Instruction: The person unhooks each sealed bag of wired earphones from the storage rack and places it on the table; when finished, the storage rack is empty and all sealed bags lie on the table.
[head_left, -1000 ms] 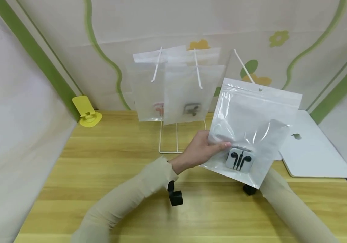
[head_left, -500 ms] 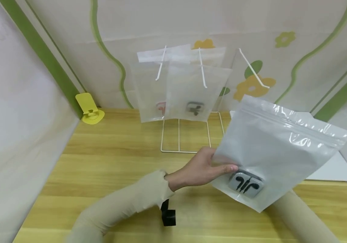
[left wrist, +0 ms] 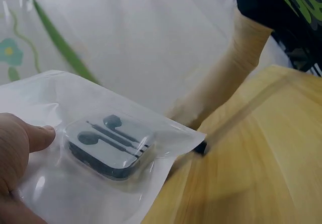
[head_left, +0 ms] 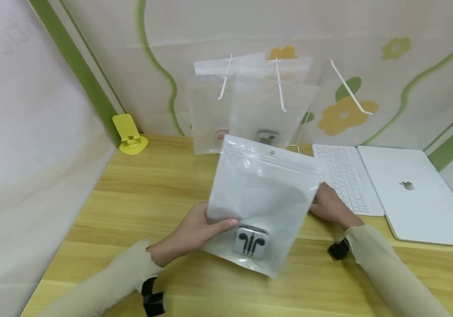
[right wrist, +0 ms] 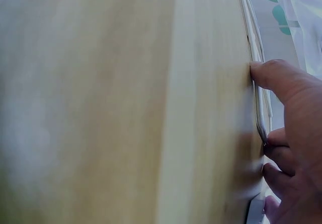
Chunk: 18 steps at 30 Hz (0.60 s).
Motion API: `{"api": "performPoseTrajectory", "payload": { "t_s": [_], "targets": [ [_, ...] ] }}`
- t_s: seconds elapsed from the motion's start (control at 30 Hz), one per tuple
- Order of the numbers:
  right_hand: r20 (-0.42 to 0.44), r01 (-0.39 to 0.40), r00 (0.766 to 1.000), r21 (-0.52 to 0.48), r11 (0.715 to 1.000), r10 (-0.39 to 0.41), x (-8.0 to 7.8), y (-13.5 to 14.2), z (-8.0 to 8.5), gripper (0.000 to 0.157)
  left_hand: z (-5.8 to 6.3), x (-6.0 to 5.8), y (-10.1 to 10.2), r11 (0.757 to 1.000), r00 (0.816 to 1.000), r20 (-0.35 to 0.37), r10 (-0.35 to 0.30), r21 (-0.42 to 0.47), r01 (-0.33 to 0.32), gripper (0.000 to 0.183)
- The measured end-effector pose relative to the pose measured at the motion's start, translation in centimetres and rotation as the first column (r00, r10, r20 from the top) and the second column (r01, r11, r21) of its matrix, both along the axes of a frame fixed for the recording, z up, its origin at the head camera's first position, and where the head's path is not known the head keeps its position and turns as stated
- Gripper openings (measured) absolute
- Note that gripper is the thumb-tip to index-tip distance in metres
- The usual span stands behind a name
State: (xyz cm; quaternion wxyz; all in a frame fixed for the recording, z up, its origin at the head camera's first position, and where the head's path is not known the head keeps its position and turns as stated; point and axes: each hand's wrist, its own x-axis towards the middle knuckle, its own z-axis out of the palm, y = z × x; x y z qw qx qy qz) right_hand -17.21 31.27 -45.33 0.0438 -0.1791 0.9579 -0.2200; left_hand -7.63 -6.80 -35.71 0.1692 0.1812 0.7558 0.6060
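My left hand (head_left: pixel 194 226) grips a white zip-lock bag (head_left: pixel 266 189) by its left side, thumb on the front face. Through the film shows boxed wired earphones (head_left: pixel 251 242), black on white. The left wrist view shows the same earphone box (left wrist: pixel 110 146) close up beside my thumb. My right hand (head_left: pixel 329 202) is low at the bag's right edge, its fingertips partly hidden behind it. In the right wrist view, thumb and curled fingers of the right hand (right wrist: pixel 297 123) lie right at a thin wire (right wrist: pixel 256 103); I cannot tell whether they hold it.
Behind, several similar bags (head_left: pixel 276 94) hang on two hooks of a white wire rack; a third, bare hook (head_left: pixel 347 83) angles to the right. A white keyboard (head_left: pixel 343 176) and a closed laptop (head_left: pixel 413 189) lie at right, a yellow phone stand (head_left: pixel 131 143) at back left.
My left hand has carried the bag leftward from in front of the laptop and keyboard, which now show again. My right hand, hidden before, has come into sight. The view has shifted slightly.
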Motion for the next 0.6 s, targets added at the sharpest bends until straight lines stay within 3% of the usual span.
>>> {"api": "performPoseTrajectory", "payload": {
  "t_s": [0.13,0.33,0.43,0.6],
  "targets": [
    [-0.02,-0.014,1.0,0.045,0.999,0.015,0.0,-0.3,-0.1,0.078,-0.6,0.4,-3.9,0.994,0.995,0.016,0.1,-0.047,-0.099,0.029],
    [-0.007,-0.009,1.0,0.068,0.998,0.009,0.4,-0.2,0.3,0.079,-0.6,-0.1,-9.5,0.956,0.96,0.02,0.28,-0.093,-0.277,0.032],
    [-0.005,0.002,1.0,0.073,0.997,-0.001,0.7,0.0,0.4,0.079,-0.7,-1.4,-12.1,0.932,0.939,0.051,0.341,-0.151,-0.33,0.04],
    [-0.001,0.021,1.0,0.066,0.998,-0.021,1.3,0.2,0.4,0.08,-2.0,-4.8,-16.2,0.9,0.919,0.095,0.383,-0.263,-0.348,0.05]
  ]
}}
